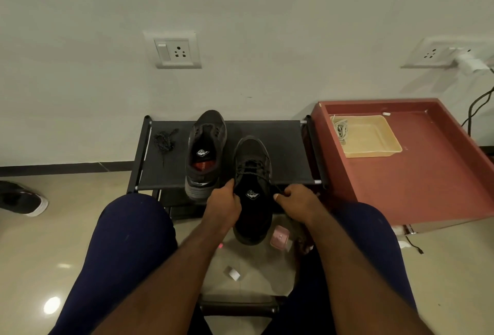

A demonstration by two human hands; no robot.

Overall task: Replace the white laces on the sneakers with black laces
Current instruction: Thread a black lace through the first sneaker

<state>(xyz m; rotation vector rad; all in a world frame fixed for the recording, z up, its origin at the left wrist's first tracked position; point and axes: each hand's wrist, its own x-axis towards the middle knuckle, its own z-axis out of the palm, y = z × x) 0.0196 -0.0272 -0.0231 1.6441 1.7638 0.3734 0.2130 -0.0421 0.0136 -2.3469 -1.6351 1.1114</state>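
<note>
A black sneaker (pixel 252 187) with a black lace threaded through its eyelets juts out over the front edge of the black shoe rack (pixel 283 147). My left hand (pixel 224 206) pinches one lace end at the shoe's left side. My right hand (pixel 295 198) pinches the other lace end at its right side. A second black sneaker (pixel 204 153) with no lace stands on the rack to the left. A loose black lace (pixel 164 141) lies bunched on the rack's left end. White laces (pixel 340 129) lie in a beige tray (pixel 374 139).
The beige tray sits on a red table (pixel 427 174) at the right. Another shoe (pixel 24 199) lies on the floor at far left. A pink object (pixel 279 238) and a small white piece (pixel 234 273) lie on the floor between my knees. Wall sockets are behind.
</note>
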